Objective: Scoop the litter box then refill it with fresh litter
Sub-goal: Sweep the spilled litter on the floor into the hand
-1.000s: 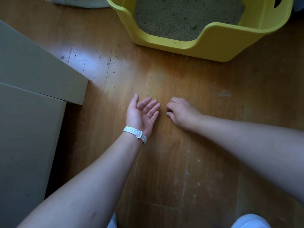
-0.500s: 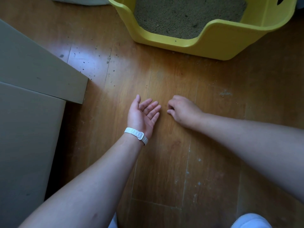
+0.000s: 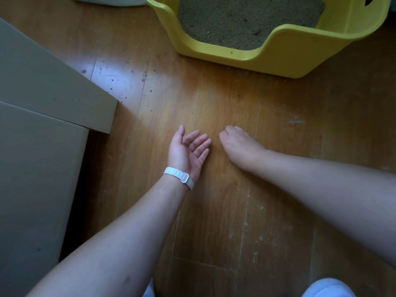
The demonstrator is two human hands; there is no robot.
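The yellow litter box [image 3: 278, 58] stands on the wooden floor at the top, holding grey-brown litter [image 3: 246, 20]. Below its low front edge, my left hand [image 3: 186, 151] lies palm up on the floor, fingers relaxed and slightly cupped, with nothing visible in it. A white band [image 3: 179, 176] circles that wrist. Just to its right, my right hand [image 3: 240, 146] rests palm down on the floor with its fingers curled under. Its fingertips are hidden, and I see nothing held. No scoop is in view.
A large cardboard box [image 3: 42, 93] with an open flap fills the left side. Dark litter grains [image 3: 128, 82] are scattered on the floor between it and the litter box. A white bag edge [image 3: 107, 0] shows at the top left, and white cloth [image 3: 327, 288] at the bottom right.
Both hands stay nearly where they were, close together on the floor. The view has tipped down a little, so the litter box sits slightly higher in frame.
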